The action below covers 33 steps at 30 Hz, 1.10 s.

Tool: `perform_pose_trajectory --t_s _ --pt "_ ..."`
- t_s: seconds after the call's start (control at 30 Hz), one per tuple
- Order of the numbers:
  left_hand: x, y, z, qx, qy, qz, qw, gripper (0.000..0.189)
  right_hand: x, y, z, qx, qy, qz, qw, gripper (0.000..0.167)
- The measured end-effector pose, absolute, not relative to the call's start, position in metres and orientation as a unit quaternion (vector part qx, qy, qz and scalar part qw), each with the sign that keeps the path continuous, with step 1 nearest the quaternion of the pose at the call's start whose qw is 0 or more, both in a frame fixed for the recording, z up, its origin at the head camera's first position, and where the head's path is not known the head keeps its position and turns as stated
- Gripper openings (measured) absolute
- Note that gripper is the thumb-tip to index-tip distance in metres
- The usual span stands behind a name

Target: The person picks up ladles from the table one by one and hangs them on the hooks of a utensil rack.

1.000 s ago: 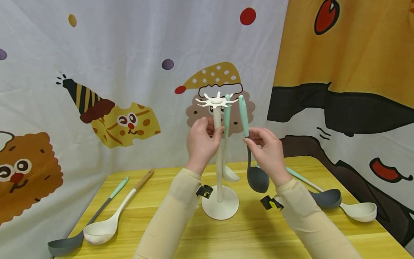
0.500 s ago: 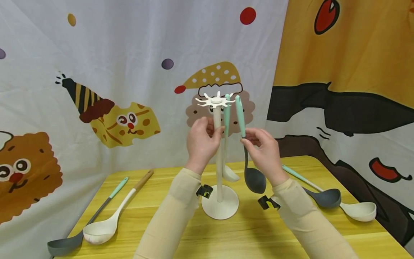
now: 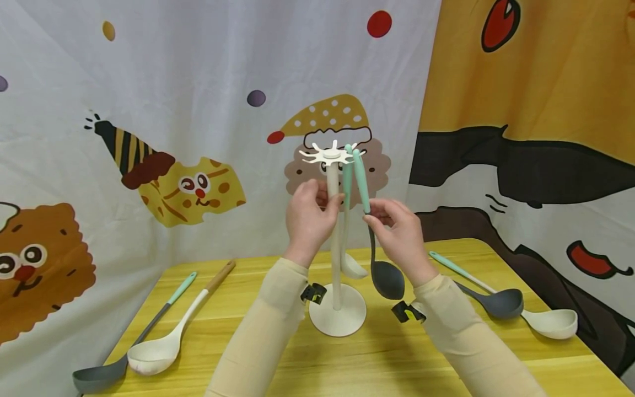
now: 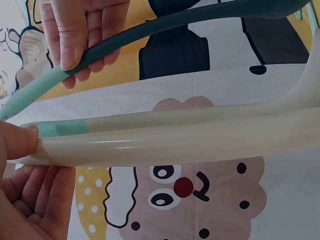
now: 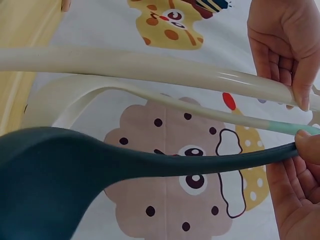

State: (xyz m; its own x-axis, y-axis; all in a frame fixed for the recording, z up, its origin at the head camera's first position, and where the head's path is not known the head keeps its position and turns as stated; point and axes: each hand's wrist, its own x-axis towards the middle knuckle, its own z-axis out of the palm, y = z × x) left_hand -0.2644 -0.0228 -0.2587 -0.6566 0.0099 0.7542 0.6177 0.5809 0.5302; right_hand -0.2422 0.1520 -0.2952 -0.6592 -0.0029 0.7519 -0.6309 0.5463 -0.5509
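A white utensil stand rises from the table, its round top ringed with hooks. My left hand grips the stand's pole below the hooks, thumb in front. From a hook on the right hangs a white ladle with a mint handle. My right hand pinches a dark grey ladle where its mint handle meets the dark shaft. This ladle's bowl points down, and its handle top is at the hook tips; whether it is hooked I cannot tell. The right wrist view shows the dark bowl close up.
On the table's left lie a dark grey ladle with a mint handle and a white ladle with a wooden handle. Another dark grey ladle and a white ladle lie at right. A printed cloth hangs behind.
My right hand has moved left with the dark grey ladle, bringing its handle top from beside the stand to the hook tips. My left hand has stayed on the pole.
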Motion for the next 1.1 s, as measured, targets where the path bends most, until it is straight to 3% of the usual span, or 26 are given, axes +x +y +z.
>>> perform_pose_trajectory --t_s 1.1 --pt "-0.2661 -0.0236 -0.2593 -0.2 -0.807 -0.41 0.374 0.021 -0.2417 0.1432 -0.2958 0.203 -0.811 0.442 0.325 0.024"
